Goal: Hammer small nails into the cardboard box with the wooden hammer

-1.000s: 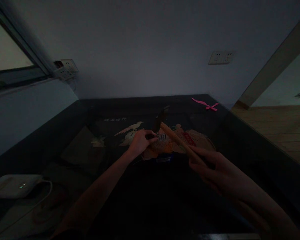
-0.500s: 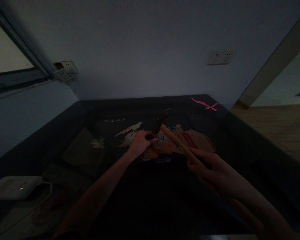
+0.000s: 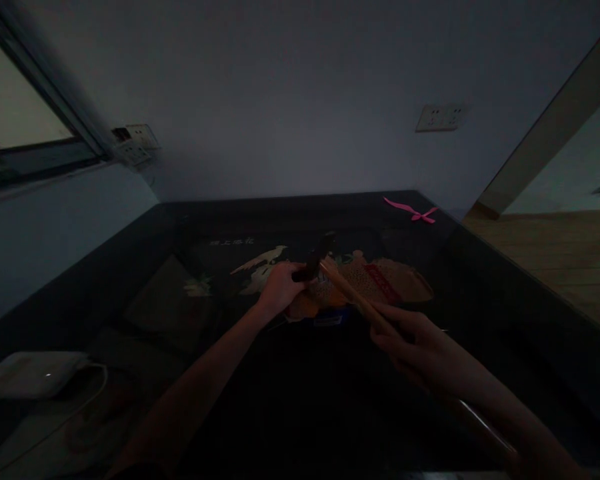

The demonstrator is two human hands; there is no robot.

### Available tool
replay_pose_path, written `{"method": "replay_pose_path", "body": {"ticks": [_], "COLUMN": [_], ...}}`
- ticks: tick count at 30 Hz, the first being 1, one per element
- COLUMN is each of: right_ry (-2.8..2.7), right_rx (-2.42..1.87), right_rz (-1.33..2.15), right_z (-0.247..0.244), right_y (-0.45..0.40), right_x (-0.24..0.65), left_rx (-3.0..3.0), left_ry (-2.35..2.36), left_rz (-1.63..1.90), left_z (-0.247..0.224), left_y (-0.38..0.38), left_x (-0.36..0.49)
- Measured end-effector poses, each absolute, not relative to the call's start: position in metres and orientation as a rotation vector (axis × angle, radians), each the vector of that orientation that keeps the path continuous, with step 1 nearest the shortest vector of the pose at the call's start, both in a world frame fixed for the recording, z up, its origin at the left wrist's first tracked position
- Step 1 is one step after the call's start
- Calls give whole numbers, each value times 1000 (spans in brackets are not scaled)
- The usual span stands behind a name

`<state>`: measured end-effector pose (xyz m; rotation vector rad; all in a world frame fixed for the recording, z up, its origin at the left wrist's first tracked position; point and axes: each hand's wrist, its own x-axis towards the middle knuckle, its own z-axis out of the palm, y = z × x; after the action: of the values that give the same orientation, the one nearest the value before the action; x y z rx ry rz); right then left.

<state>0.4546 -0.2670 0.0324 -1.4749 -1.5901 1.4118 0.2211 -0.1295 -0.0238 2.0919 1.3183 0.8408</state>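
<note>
My left hand (image 3: pixel 281 285) pinches a dark, narrow object (image 3: pixel 320 255) that tilts up to the right; the dim light hides what it is. Wrapped round a long light-brown wooden stick (image 3: pixel 353 293) is my right hand (image 3: pixel 413 337). The stick's far end touches or nearly touches the dark object. Beneath both lies a speckled brown and orange package (image 3: pixel 385 277) with a red band, and a small blue item (image 3: pixel 331 317) shows at its near edge.
A dark table (image 3: pixel 290 213) stands against the wall. On it are a pink ribbon (image 3: pixel 415 213) at the back right and a white device (image 3: pixel 33 375) with a cable at the left. Wall sockets (image 3: pixel 439 118) are above. Pale bird figures (image 3: pixel 263 259) lie left of the package.
The dark object's upper end has moved slightly left and down. My right hand and the stick have shifted a little left and down.
</note>
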Motion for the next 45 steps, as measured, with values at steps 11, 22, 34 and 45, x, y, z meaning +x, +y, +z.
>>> {"method": "replay_pose_path", "body": {"ticks": [11, 22, 34, 45], "right_ry": [-1518, -1203, -841, -826], "right_rx": [-1472, -1517, -1581, -1570], "right_rz": [1436, 1359, 1257, 1229], "right_z": [25, 30, -2, -12], "right_y": [-268, -306, -338, -343], "right_x": [456, 481, 503, 504], "left_rx": [2135, 2120, 2054, 2487], "left_ry": [1378, 1244, 1670, 1583], "left_rz": [833, 898, 967, -49], "left_z": [-22, -12, -27, -55], "left_y": [-131, -144, -163, -199], "left_x": [223, 208, 149, 163]}}
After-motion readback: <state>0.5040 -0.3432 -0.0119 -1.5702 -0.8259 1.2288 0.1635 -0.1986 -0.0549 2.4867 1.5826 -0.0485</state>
